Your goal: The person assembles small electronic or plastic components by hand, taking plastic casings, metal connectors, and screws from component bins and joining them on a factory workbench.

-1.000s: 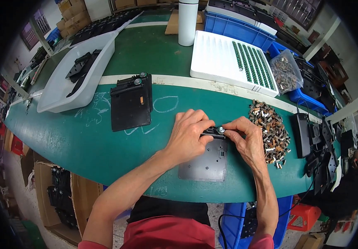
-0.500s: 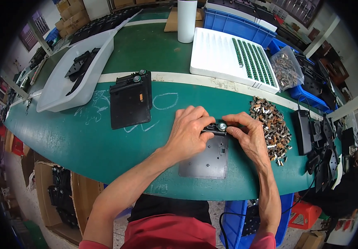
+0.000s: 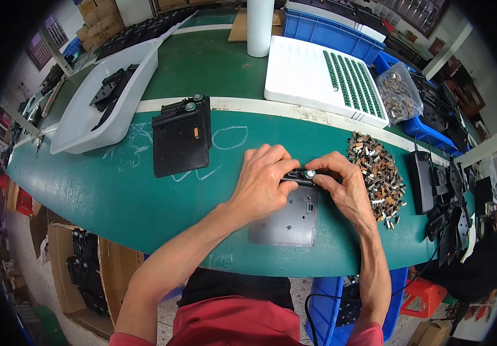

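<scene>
A flat black plastic panel (image 3: pixel 283 225) lies on the green tabletop in front of me, its thick ridged edge turned away. My left hand (image 3: pixel 261 183) is closed on the left end of that edge, thumb and index finger pinching it. At the right end sits a small round silvery part (image 3: pixel 310 173) with a greenish rim. The thumb and fingertips of my right hand (image 3: pixel 346 183) close round this part from the right. Left of my hands, two similar black panels (image 3: pixel 180 147) lie stacked, with round greenish parts at their far edge and an orange-brown piece on the upper one.
A heap of small metal and brown pieces (image 3: pixel 376 179) lies right of my right hand. Behind it are a white foam tray (image 3: pixel 297 75) of green parts and a bag of pieces (image 3: pixel 398 95). A translucent bin (image 3: pixel 67 130) stands left; black adapters and cables (image 3: pixel 421 181) lie far right.
My right fingertips have shifted very slightly at the round part. Both hands otherwise keep their hold, and the panel stays in place.
</scene>
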{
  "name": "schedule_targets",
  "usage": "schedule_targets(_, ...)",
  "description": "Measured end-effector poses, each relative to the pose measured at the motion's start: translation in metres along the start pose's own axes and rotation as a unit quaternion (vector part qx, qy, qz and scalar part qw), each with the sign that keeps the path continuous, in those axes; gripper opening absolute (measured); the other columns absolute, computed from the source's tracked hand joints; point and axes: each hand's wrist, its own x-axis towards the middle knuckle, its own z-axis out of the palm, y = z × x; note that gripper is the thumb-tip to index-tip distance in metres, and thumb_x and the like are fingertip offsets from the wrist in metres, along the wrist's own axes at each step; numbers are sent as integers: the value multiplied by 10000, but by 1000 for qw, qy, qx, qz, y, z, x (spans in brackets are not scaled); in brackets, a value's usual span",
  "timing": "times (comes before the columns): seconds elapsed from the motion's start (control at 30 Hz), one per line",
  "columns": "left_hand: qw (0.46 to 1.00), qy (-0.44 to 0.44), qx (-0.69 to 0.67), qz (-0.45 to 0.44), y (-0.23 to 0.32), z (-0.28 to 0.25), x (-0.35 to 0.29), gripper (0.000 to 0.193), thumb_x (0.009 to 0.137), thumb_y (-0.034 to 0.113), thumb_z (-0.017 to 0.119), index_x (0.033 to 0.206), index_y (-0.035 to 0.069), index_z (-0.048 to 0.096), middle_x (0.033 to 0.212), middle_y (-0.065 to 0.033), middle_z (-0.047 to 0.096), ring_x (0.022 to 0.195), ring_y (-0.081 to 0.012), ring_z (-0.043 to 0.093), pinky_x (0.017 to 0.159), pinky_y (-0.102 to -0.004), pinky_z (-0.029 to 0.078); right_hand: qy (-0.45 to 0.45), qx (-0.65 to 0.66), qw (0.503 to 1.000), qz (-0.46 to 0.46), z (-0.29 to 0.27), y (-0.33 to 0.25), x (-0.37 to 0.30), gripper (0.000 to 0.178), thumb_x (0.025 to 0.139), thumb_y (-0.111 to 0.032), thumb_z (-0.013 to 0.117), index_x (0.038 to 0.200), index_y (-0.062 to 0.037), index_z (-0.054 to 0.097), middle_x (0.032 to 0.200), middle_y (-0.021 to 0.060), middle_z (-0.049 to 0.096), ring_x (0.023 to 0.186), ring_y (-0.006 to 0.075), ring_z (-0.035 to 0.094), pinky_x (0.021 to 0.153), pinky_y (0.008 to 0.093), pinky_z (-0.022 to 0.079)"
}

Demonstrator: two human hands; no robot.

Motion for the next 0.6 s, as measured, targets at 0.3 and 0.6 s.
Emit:
schedule_targets(0.3, 1000, -3, 1, -1, 1, 0, 0, 306, 701, 64, 745, 1001, 34, 693, 950, -64, 597, 937, -260, 544, 854, -393, 383, -8, 21, 999, 40, -1, 1, 2, 219, 781, 11, 709, 987, -51, 747, 908, 71, 660, 901, 220, 589, 836, 337, 478)
schedule_targets(0.6, 1000, -6, 2, -5, 2, 0, 0, 305, 704, 64, 741, 1003, 29, 691, 951, -69, 596, 940, -260, 544, 861, -393, 384, -13, 33, 998, 56, -2, -6, 2, 227, 786, 28, 698, 1003, -24, 742, 928, 82, 662, 879, 189, 620, 791, 309, 499)
